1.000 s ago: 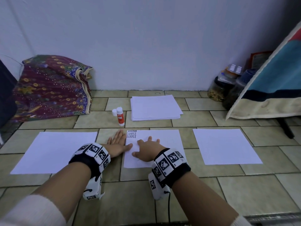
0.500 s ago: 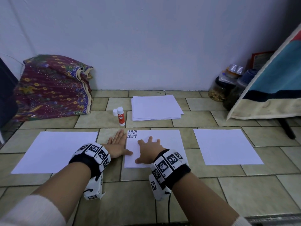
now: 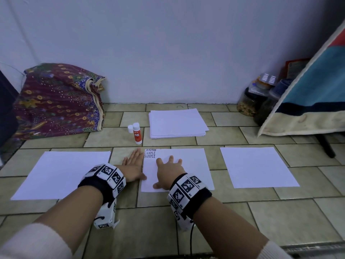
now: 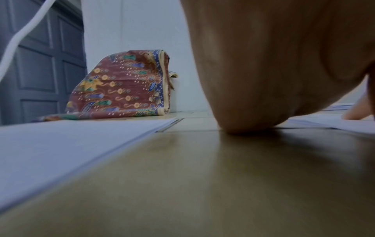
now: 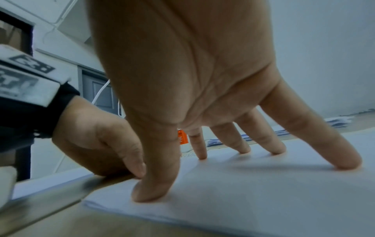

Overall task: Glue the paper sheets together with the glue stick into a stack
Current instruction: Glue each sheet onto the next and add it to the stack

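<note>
Beige tiled floor (image 3: pixel 280 212) underfoot, pale wall (image 3: pixel 168 43) behind.

Nearest: two forearms with marker-covered wristbands, reaching forward over the tiles.

Right hand (image 3: pixel 169 171) flat on the middle sheet (image 3: pixel 194 165), fingers (image 5: pixel 343 162) spread apart and straight, tips and thumb pressing the paper, nothing gripped. Seen from the right wrist, several sheet edges layered under that thumb.

Left hand (image 3: pixel 133 165) just left of the middle sheet, palm down on bare tile, fingers straight and together, thumb touching the sheet's left edge.

Printed at the middle sheet's far left corner: "FRAGILE", "SAMPLE", "SAMPLE".

Left of the middle sheet, apart from it: another white sheet (image 3: pixel 61 174) lying flat. Right of the middle sheet, also apart: a third white sheet (image 3: pixel 259 167).

Beyond the middle sheet, toward its far left corner: glue stick (image 3: pixel 136 133) standing upright, white cap (image 3: pixel 130 129) just beside it on the floor.

Beyond the middle sheet, straight ahead: loose pile of white paper (image 3: pixel 177 123), near the wall.

Far left of the middle sheet, against the wall: folded patterned cloth (image 3: pixel 59 100). Far right: jars (image 3: pixel 250 101) and a striped blanket (image 3: pixel 308 96) hanging down.
</note>
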